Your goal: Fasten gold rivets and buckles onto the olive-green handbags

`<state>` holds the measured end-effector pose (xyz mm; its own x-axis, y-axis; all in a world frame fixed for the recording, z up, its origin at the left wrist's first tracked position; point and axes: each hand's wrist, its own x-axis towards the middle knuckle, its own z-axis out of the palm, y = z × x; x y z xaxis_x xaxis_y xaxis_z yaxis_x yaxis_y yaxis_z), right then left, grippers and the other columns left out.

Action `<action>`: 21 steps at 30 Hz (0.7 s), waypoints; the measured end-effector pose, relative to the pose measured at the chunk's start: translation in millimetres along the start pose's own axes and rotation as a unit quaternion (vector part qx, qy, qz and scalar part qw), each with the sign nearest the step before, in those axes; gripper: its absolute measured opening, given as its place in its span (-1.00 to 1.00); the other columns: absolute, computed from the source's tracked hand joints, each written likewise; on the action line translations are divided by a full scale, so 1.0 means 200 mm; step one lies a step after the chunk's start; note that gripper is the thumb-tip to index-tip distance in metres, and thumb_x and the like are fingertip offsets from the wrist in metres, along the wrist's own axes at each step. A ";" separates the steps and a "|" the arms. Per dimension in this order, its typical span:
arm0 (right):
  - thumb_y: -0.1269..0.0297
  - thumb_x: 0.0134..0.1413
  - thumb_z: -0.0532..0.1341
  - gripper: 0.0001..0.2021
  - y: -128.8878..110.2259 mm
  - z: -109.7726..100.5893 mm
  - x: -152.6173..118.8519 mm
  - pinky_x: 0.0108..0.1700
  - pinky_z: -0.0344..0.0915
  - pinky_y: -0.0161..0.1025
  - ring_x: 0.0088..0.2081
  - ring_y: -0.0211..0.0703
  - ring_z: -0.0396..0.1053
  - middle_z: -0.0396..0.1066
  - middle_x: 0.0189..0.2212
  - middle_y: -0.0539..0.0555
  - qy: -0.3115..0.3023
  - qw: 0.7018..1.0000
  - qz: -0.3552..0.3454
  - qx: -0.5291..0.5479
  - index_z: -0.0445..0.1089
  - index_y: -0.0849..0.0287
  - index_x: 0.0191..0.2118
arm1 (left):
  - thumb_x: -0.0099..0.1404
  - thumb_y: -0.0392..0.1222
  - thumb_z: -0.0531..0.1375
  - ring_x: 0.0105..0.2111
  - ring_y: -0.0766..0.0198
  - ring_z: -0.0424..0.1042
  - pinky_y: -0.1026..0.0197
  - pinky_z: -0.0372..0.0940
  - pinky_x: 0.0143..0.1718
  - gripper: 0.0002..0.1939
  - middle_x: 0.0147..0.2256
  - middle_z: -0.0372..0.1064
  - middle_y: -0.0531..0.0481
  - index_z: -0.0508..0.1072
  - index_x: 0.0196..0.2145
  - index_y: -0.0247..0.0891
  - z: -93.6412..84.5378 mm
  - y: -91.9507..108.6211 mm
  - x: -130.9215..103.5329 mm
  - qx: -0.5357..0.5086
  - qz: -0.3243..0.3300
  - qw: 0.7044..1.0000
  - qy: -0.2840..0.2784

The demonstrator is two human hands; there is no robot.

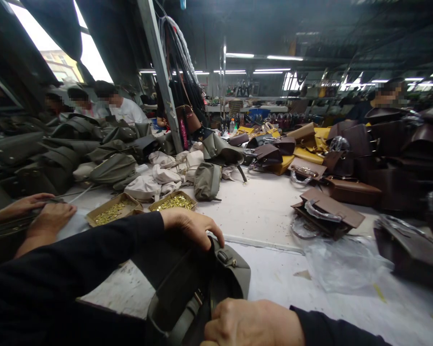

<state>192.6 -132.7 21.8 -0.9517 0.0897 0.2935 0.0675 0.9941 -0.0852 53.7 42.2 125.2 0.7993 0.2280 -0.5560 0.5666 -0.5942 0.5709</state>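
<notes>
An olive-green bag (240,269) with a buckled strap stands in front of me, its dark inside showing. My left hand (193,226) reaches over its far edge, fingers curled down around the rim beside a small metal fitting. Lower down, my right hand (250,322) is closed at the bag's near side, its fingertips partly hidden by the hand itself and the frame's bottom edge. Past my left forearm are two cardboard trays of small gold-coloured metal pieces, one on the left (111,213) and one nearer my left hand (175,201).
Another person's hands (50,218) work on a dark bag at the left. Olive bags (57,158) pile up behind them, pale bags (155,180) at centre. Brown bags (332,211) and clear plastic (346,264) lie on the right of the white table (252,206). A metal post (162,72) rises beyond.
</notes>
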 end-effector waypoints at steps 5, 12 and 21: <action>0.22 0.20 0.24 -0.84 0.12 -0.15 0.01 -0.57 0.02 -0.21 -0.63 -0.25 0.18 0.17 -0.63 -0.12 0.045 0.991 -0.047 -0.114 0.39 0.23 -0.25 | 0.19 -0.36 0.17 -0.22 0.18 0.57 0.28 0.36 -0.14 -0.66 -0.23 0.64 0.00 0.65 -0.16 -0.12 0.05 -0.06 -0.13 0.066 -0.104 0.982 0.145; 0.16 0.21 0.23 -0.79 0.12 -0.22 0.16 -0.39 0.21 -0.15 -0.37 -0.11 0.28 0.39 -0.34 0.02 0.033 0.990 0.131 -0.037 0.35 0.12 -0.10 | 0.29 -0.30 0.07 -0.17 -0.06 0.57 0.06 0.38 -0.11 -0.71 -0.22 0.58 -0.39 0.60 -0.27 -0.39 0.10 -0.15 -0.17 0.169 -0.295 0.890 0.303; 0.71 -0.01 0.01 -0.48 0.21 -0.17 0.20 0.29 0.23 -0.14 0.29 -0.12 0.24 0.46 0.10 0.07 0.201 0.881 0.265 0.335 0.43 0.15 0.01 | 0.34 -0.30 0.05 -0.14 -0.09 0.58 0.01 0.40 -0.05 -0.68 -0.22 0.58 -0.42 0.60 -0.20 -0.44 0.20 -0.17 -0.19 0.176 -0.313 0.875 0.326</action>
<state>168.3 -84.9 62.5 -0.6479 0.6788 0.3457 0.1498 0.5585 -0.8159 -4.6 23.4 102.2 0.3633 0.9168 -0.1658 0.9292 -0.3695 -0.0075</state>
